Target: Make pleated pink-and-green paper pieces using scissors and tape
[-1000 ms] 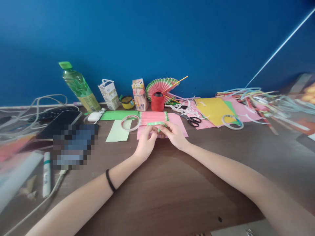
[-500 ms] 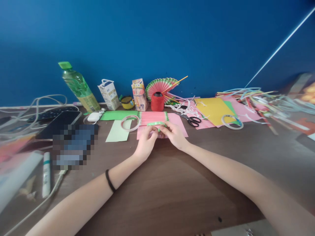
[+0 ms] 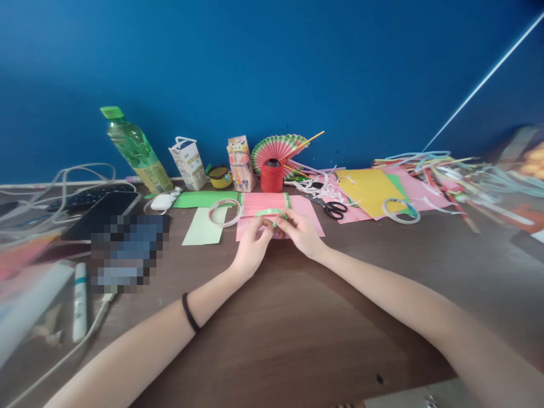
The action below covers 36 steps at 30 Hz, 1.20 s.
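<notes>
Between my hands is a narrow green paper strip [image 3: 268, 212], bent in a shallow arc. My left hand [image 3: 254, 245] pinches it from the left, fingers curled. My right hand [image 3: 300, 232] pinches it from the right, thumb and fingertips close to the left ones. A small bit of green shows between the fingertips; the rest of the strip there is hidden. Just behind the hands lies a pleated pink paper [image 3: 264, 202] with green edges. Under it is a flat pink sheet [image 3: 312, 218]. A tape roll [image 3: 211, 217] rests left of the hands, over a pale green paper [image 3: 203, 229].
Along the blue wall stand a green bottle [image 3: 138, 148], a milk carton [image 3: 189, 164], a red thread spool [image 3: 272, 177] and a pleated paper fan [image 3: 274, 150]. Black scissors [image 3: 335, 210], yellow paper [image 3: 365, 190] and another tape roll [image 3: 385, 210] lie right. Phones and cables are left.
The green strip's visible left end has curved down slightly and shifted a little to the right. Both hands stay nearly in place.
</notes>
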Tool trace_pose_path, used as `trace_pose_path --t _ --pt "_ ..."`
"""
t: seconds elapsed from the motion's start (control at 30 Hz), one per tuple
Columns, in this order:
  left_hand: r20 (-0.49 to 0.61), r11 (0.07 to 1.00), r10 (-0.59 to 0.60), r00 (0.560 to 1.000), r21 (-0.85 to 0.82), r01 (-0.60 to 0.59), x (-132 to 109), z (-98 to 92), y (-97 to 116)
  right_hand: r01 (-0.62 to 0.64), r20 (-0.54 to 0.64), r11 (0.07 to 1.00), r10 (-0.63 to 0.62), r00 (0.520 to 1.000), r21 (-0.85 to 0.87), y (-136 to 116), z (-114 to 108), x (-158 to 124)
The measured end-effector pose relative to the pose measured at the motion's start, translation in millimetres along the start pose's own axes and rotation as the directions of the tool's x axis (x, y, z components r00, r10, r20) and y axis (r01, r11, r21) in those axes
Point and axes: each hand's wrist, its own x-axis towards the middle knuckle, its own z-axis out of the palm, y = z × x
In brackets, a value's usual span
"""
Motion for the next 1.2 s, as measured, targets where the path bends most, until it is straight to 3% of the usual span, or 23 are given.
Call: trace_pose_path --t 0.13,0.3,0.43,0.6,0.7,0.8,0.9,1.03,1.2 --pt "-0.008 1.000 0.020 1.000 0.012 -0.020 1 -0.8 -3 -0.010 0.006 1.000 0.010 1.000 0.024 -3 1 0" --pt "-0.109 0.998 -0.025 0.994 0.046 0.030 2 -3.3 -6 0.005 -0.044 0.998 -0.002 0.999 0.069 -8 -1 2" --pt "-0.153 0.997 -0.068 0.986 0.018 0.072 4 -3.9 -7 0.054 -0.141 0.992 -0.037 0.989 0.118 -10 -8 10" --pt "-0.175 0.995 -0.101 0.979 -0.002 0.103 4 -3.6 -9 0.159 -0.321 0.983 -0.123 0.939 0.087 -11 -25 22" --pt "-0.182 0.995 -0.102 0.978 -0.014 0.101 3 -3.6 -9 0.200 -0.359 0.976 -0.158 0.920 0.083 -14 -36 29" --pt "-0.184 0.995 -0.097 0.978 -0.012 0.096 3 -3.6 -8 0.142 -0.259 0.981 -0.104 0.960 0.131 -19 -42 32" --pt "-0.161 0.996 -0.086 0.983 0.001 0.087 3 -3.7 -6 0.009 -0.022 0.975 -0.004 1.000 0.220 -22 -41 31" --pt "-0.160 0.997 -0.077 0.984 0.018 0.080 3 -2.7 -5 -0.134 0.245 0.953 0.066 0.967 0.271 -23 -37 27" --pt "-0.127 0.995 -0.062 0.990 0.070 0.071 5 -2.5 -3 -0.138 0.330 0.960 0.053 0.943 0.242 -25 -40 27"
